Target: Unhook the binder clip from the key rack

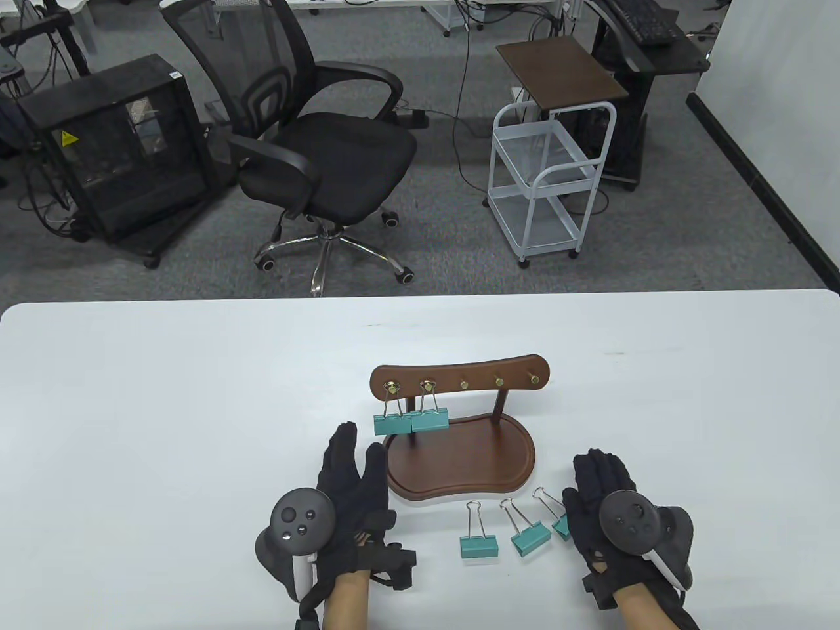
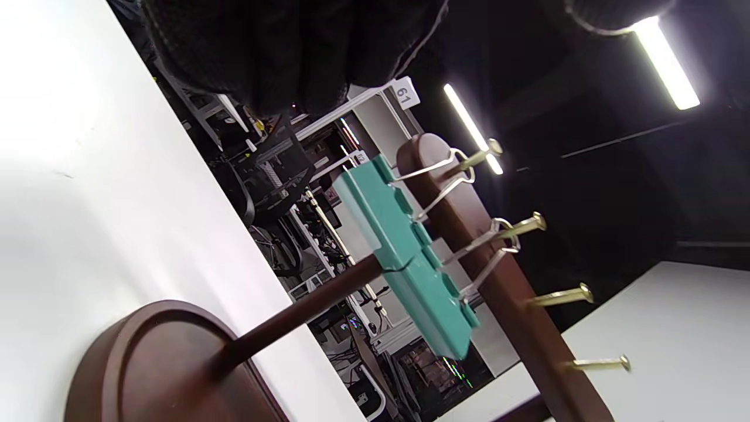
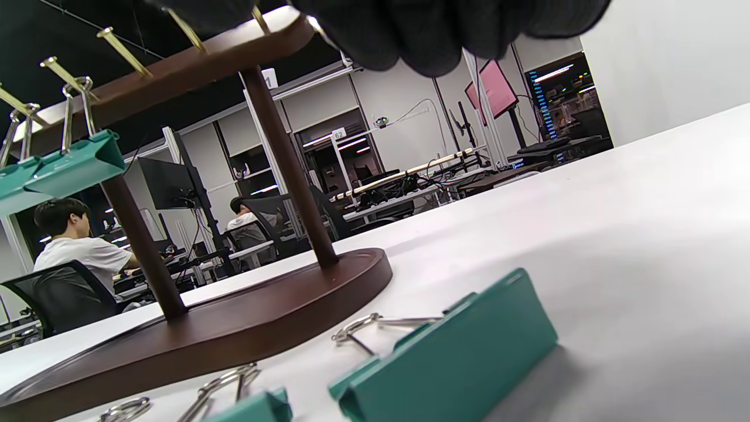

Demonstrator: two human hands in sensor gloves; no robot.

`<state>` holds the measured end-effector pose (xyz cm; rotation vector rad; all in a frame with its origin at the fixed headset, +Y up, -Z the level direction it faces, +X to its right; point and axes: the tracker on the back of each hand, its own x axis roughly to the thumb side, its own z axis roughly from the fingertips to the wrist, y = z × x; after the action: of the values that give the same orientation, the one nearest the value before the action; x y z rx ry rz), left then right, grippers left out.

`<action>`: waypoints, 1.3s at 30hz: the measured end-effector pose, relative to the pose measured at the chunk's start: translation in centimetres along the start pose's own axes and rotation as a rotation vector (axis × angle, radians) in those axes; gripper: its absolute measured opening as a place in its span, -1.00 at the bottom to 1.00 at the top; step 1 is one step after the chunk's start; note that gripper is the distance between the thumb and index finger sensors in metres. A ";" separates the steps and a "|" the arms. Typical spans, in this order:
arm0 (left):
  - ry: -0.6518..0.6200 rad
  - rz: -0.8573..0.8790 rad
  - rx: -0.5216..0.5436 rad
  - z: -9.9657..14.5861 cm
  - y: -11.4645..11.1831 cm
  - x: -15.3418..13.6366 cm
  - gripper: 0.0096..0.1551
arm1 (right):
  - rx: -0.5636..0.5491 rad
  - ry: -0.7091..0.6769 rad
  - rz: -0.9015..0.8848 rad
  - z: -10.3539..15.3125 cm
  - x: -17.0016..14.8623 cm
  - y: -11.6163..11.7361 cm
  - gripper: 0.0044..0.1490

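A brown wooden key rack stands on the white table. Two teal binder clips hang from its two left brass hooks; they also show in the left wrist view and the right wrist view. Three more teal clips lie on the table in front of the rack, one close in the right wrist view. My left hand lies flat, fingers open, just left of the rack's base. My right hand lies open and empty beside the rightmost loose clip.
The rack's three right hooks are bare. An office chair and a white cart stand on the floor beyond the table's far edge.
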<state>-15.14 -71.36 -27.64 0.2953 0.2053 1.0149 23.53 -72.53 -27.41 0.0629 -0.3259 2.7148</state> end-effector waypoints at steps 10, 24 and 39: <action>0.067 0.107 -0.027 -3.1 -1.6 -1.5 0.06 | -0.003 0.002 -0.013 0.0 0.0 0.0 -0.21; 0.065 0.188 -0.315 -5.5 -3.1 -2.7 0.04 | -0.011 0.064 -0.058 -0.1 -1.2 -0.3 -0.21; 0.124 0.333 -0.355 -5.7 -3.5 -2.9 -0.26 | 0.005 0.084 -0.074 0.0 -1.4 -0.2 -0.21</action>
<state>-15.57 -74.75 -34.13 -0.0616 0.0853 1.3780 24.92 -72.91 -27.50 -0.0366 -0.2858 2.6362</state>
